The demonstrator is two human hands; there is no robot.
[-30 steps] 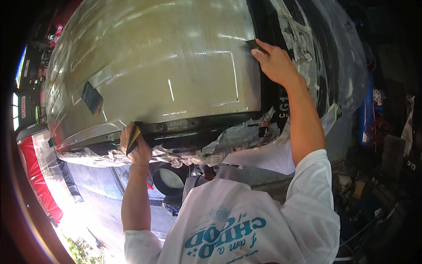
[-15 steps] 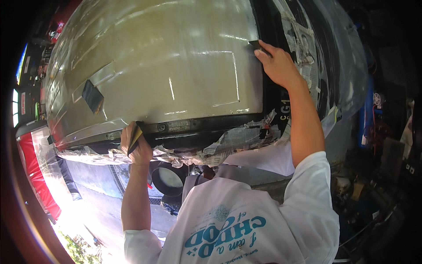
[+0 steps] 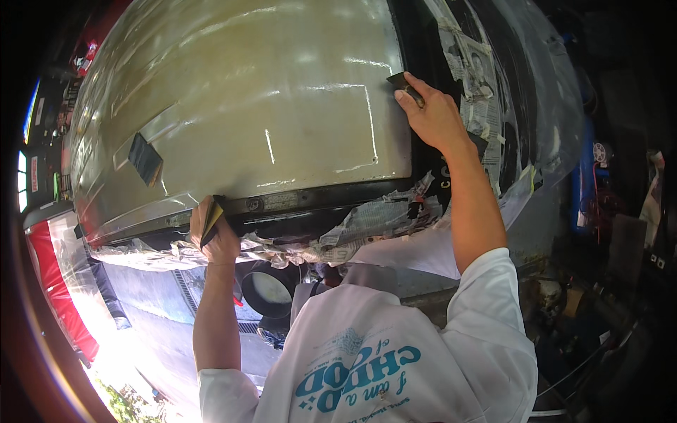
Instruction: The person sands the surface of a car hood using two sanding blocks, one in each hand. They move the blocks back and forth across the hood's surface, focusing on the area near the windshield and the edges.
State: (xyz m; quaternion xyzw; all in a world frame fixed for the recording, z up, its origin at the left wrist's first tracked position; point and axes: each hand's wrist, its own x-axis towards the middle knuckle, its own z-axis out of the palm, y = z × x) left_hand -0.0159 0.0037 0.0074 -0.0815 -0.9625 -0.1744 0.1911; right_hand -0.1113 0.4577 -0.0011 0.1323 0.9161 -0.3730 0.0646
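Note:
A large, curved, olive-beige vehicle panel [image 3: 211, 92] with a glossy black border spreads out before me. At its right edge my right hand [image 3: 434, 113] pinches a folded dark sheet, apparently sandpaper [image 3: 397, 80], whose corner juts over the beige surface. My left hand [image 3: 215, 236] rests on the panel's near black edge. Between its thumb and fingers stands a folded sandpaper sheet [image 3: 213, 217], dark with a yellowish side. Another dark rectangular piece [image 3: 145, 159] lies flat on the panel at left, touched by neither hand.
Torn newspaper masking [image 3: 374, 222] lines the panel's near edge, and more newspaper [image 3: 479, 92] covers the right side. Clear plastic sheeting [image 3: 543, 92] hangs beyond it. Below the near edge stands a round dark bucket [image 3: 268, 287] with pale contents. A red-and-white cover [image 3: 60, 282] is at far left.
My right hand has come slightly nearer along the right edge, and its sandpaper now shows more over the beige surface. My left hand keeps its place. The whole view has shifted a little.

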